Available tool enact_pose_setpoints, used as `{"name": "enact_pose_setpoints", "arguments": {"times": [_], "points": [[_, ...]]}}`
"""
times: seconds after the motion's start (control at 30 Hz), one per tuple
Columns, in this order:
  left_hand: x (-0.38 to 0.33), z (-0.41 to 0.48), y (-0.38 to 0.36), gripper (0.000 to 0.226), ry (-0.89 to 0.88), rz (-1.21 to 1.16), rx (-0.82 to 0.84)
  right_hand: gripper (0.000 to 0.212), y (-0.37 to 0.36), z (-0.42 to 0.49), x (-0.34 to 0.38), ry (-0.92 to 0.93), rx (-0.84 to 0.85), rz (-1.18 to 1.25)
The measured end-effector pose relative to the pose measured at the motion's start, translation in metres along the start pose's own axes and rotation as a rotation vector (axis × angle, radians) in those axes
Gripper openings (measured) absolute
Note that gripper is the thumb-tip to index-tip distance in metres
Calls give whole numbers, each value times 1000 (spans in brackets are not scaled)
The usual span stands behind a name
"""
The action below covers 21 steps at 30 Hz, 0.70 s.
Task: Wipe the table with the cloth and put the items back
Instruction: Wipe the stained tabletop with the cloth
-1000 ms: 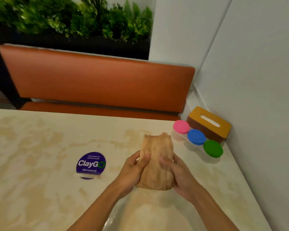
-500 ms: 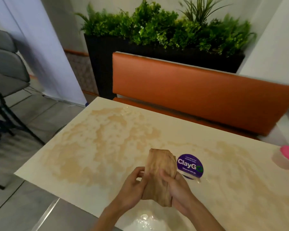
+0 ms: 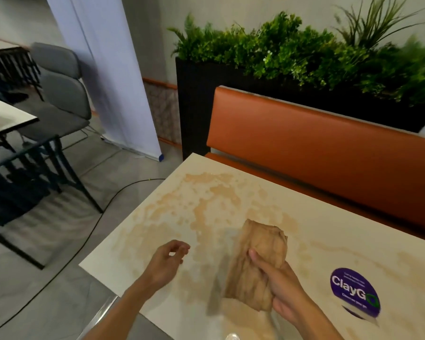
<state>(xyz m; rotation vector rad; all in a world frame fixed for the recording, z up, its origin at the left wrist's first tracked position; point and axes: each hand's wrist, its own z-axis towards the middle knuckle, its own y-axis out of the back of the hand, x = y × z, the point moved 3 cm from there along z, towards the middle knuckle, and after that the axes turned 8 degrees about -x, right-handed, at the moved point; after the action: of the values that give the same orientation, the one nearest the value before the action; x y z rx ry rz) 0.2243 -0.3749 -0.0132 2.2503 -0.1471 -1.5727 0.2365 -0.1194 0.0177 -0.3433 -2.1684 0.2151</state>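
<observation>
Fingers of the right hand [image 3: 284,293] clamp the folded tan cloth [image 3: 258,263] above the table [image 3: 206,207]; left hand [image 3: 165,262] hovers empty, loosely curled. Far behind, a black planter [image 3: 196,106] holds greenery [image 3: 304,50].

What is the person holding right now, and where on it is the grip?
The right hand holds the folded tan cloth along its right side, near its lower end. The left hand holds nothing.

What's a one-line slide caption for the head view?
Right hand grips a folded tan cloth above the beige marble-patterned table; empty left hand hovers beside it.
</observation>
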Motion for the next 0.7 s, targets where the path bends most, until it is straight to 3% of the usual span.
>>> {"name": "enact_pose_setpoints", "arguments": {"times": [0.13, 0.3, 0.53, 0.7], "points": [[4, 53, 29, 17, -44, 93, -38, 47, -37, 38, 23, 122, -84, -134], [17, 130, 60, 13, -53, 216, -65, 26, -72, 107, 58, 263, -234, -366], [18, 242, 87, 37, -44, 420, -16, 21, -119, 210, 113, 342, -242, -607], [20, 290, 87, 52, -172, 599, 68, 26, -141, 266, 140, 374, -271, -814]]}}
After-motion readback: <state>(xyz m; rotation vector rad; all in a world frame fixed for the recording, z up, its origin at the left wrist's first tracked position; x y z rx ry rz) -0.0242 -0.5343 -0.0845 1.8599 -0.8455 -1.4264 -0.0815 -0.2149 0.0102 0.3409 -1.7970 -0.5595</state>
